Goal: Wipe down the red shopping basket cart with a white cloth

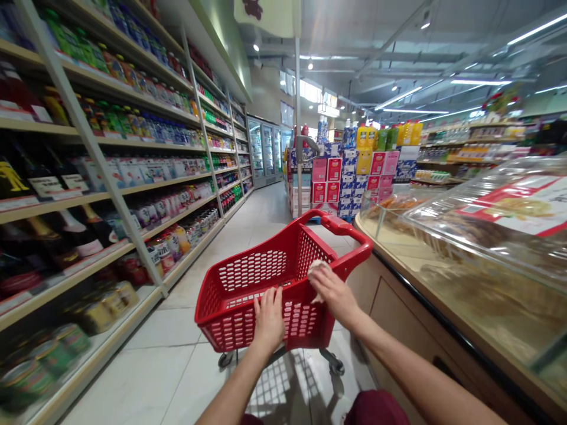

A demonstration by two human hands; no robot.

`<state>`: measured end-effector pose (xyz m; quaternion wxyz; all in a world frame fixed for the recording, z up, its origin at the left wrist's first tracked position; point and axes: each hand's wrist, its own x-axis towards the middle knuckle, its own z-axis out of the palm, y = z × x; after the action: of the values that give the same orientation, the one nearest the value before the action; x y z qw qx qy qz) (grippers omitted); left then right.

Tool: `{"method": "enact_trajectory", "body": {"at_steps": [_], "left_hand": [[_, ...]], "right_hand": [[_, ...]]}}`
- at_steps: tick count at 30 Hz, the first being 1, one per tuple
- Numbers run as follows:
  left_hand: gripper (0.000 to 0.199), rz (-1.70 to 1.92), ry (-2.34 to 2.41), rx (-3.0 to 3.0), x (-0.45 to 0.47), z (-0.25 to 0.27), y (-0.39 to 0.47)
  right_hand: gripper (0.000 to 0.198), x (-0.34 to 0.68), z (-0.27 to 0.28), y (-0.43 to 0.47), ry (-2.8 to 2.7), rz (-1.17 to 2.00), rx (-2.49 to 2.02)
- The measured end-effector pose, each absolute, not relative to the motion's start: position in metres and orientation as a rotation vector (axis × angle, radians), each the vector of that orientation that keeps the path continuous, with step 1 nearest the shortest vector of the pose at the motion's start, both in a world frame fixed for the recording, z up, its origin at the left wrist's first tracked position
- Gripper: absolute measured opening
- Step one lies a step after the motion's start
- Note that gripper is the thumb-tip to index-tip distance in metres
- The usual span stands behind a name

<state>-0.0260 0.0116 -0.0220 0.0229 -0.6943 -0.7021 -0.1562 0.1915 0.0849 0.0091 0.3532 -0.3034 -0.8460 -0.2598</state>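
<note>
A red plastic shopping cart (230, 335) stands before me, its basket pierced with rows of slots and its wheels on the tiled floor. My left hand (269, 321) grips the near top rim, fingers hooked over the edge; its thumb is hard to see. A crumpled whitish cloth (318, 268) is in my right hand (333, 293), which presses it to the rim and outer side near the handle end. Part of the cloth shows above and below the fingers. The red handle (343, 227) rises behind my right hand. No goods show in the visible part of the basket.
Shelves (163, 171) of bottles and cans line the left. On the right, close to the cart, runs a counter (398, 260) with glass panels and a clear plastic food package (496, 206). Stacked drink cartons (328, 180) and a metal pole (299, 118) stand ahead; glass-door fridges (263, 147) lie beyond.
</note>
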Motion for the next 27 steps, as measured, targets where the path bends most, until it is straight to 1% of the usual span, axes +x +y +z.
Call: {"method": "enact_trajectory", "body": {"at_steps": [2, 5, 7, 10, 12, 14, 17, 23, 27], "left_hand": [[0.066, -0.477, -2.18, -2.194, -0.035, -0.021, 0.009], [0.068, -0.526, -2.255, -2.13, -0.053, -0.023, 0.004], [0.069, -0.552, -2.298, -2.084, -0.064, -0.026, 0.001], [0.067, -0.54, -2.288, -2.146, -0.078, -0.027, -0.001], [0.066, -0.536, -2.281, -2.188, -0.088, -0.025, -0.003], [0.066, -0.551, -2.308, -2.166, -0.102, -0.023, -0.008], [0.064, -0.589, -2.405, -2.055, -0.124, -0.022, -0.02], [0.065, -0.7, -2.393, -2.139, -0.158, -0.025, -0.035], [0.064, -0.819, -2.418, -2.059, -0.181, -0.023, -0.037]], "right_hand": [[0.032, 0.176, 0.003, 0.077, -2.214, -0.624, -0.692], [0.033, 0.176, -0.008, 0.073, -2.054, -0.579, -0.765], [0.032, 0.177, -0.029, 0.068, -2.05, -0.542, -0.762], [0.03, 0.161, -0.07, 0.05, -2.212, -0.432, -0.671], [0.03, 0.139, -0.083, 0.038, -2.27, -0.336, -0.636], [0.031, 0.116, -0.079, 0.033, -2.254, -0.278, -0.613], [0.033, 0.089, -0.069, 0.034, -2.186, -0.272, -0.607], [0.026, 0.057, -0.106, 0.013, -2.349, -0.19, -0.487], [0.032, 0.01, -0.084, 0.002, -2.3, -0.2, -0.376]]}}
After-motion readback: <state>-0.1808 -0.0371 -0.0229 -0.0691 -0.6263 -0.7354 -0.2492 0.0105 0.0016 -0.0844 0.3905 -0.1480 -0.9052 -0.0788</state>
